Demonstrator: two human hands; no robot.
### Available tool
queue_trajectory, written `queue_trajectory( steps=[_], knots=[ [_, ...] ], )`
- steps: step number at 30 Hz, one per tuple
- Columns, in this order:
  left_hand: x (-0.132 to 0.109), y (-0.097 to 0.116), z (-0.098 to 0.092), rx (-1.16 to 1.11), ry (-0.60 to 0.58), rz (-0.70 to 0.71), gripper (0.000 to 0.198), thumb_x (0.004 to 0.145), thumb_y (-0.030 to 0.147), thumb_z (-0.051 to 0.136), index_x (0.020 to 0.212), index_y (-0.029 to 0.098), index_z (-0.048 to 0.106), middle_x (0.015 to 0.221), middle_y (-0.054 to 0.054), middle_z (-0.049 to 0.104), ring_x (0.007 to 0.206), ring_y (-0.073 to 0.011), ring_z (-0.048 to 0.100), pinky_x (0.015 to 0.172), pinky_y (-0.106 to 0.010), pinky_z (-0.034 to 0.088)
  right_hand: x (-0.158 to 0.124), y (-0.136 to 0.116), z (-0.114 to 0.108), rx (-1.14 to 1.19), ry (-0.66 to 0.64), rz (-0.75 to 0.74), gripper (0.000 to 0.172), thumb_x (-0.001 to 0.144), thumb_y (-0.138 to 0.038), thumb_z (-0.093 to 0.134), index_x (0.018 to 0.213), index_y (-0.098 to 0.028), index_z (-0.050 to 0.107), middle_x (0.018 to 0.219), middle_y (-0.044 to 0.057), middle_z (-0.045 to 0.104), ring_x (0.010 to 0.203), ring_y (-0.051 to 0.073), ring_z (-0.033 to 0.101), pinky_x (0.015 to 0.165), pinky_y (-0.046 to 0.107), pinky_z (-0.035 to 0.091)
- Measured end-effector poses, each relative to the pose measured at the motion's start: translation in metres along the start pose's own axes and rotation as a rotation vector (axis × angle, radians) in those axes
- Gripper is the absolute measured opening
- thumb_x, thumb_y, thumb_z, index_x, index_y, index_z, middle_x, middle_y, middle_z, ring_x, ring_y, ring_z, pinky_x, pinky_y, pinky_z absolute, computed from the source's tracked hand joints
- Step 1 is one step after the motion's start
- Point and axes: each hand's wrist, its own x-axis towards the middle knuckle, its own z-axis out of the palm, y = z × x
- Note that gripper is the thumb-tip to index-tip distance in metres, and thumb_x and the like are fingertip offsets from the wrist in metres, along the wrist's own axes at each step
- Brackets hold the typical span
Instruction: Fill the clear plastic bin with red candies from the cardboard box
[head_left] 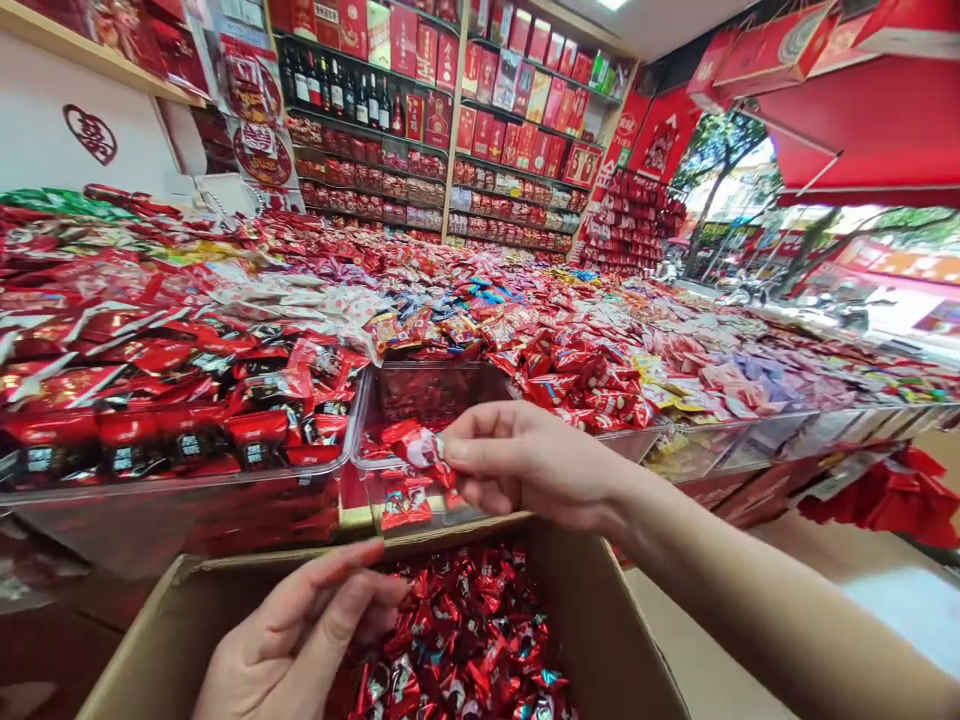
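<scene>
My right hand (525, 460) pinches a red-wrapped candy (421, 446) between thumb and fingers. It is over a clear plastic bin (356, 425) that has a few red candies (405, 503) near its front. Below, my left hand (292, 630) is above the left part of an open cardboard box (150, 620), palm turned inward. Its fingers are loosely curved and apart from the thumb, with nothing visible between them. Shiny red-wrapped candies (480, 620) fill the bottom of the box.
Bins heaped with packets adjoin on both sides: black-and-red packets (199, 440) at left, red packets (577, 375) at right. Behind stand shelves (450, 120) of red boxes and wine bottles (337, 95). Red bags (892, 495) hang at right, below the counter edge.
</scene>
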Motion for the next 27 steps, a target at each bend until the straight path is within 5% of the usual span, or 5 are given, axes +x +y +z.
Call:
queue_trajectory(
  steps=[6,14,20,24,27],
  knots=[
    [-0.006,0.011,-0.01,0.083,-0.082,0.253,0.032,0.059,0.029,0.074,0.09,0.035,0.067,0.088,0.007,0.067,0.081,-0.0126,0.061,0.072,-0.011,0.049,-0.016,0.074,0.029,0.658,-0.316,0.262,0.013,0.073,-0.017,0.061,0.069,-0.009,0.051,0.054,-0.002,0.05,0.044,0.002,0.042,0.042,0.012,0.026],
    [0.006,-0.003,-0.014,0.07,-0.299,0.036,0.015,0.066,0.03,0.07,0.081,0.029,0.069,0.079,0.008,0.071,0.074,-0.0101,0.064,0.067,-0.01,0.05,-0.024,0.11,0.029,1.009,-0.346,0.358,0.02,0.071,-0.007,0.055,0.091,-0.009,0.051,0.057,-0.002,0.046,0.049,0.003,0.041,0.045,0.012,0.027],
    [0.012,-0.008,-0.013,0.071,-0.314,-0.068,0.015,0.069,0.032,0.067,0.084,0.028,0.068,0.079,0.007,0.072,0.078,-0.0121,0.065,0.07,-0.014,0.05,-0.023,0.117,0.03,0.933,-0.228,0.412,0.009,0.075,-0.016,0.054,0.082,-0.009,0.052,0.057,-0.001,0.05,0.046,0.004,0.045,0.044,0.013,0.029],
    [0.011,-0.006,-0.011,0.091,-0.298,-0.069,0.017,0.065,0.029,0.071,0.082,0.027,0.069,0.074,0.007,0.072,0.07,-0.0114,0.065,0.064,-0.013,0.051,-0.019,0.121,0.033,0.668,0.05,0.178,0.03,0.076,-0.04,0.057,0.083,-0.01,0.055,0.064,0.003,0.058,0.053,0.008,0.053,0.049,0.019,0.041],
    [0.009,-0.005,-0.011,0.095,-0.291,-0.116,0.019,0.065,0.027,0.071,0.084,0.026,0.069,0.073,0.006,0.072,0.068,-0.0125,0.065,0.062,-0.015,0.051,-0.017,0.12,0.033,0.456,0.133,0.025,0.03,0.067,-0.035,0.069,0.077,-0.011,0.055,0.063,0.001,0.058,0.051,0.007,0.054,0.053,0.02,0.043]
  ],
)
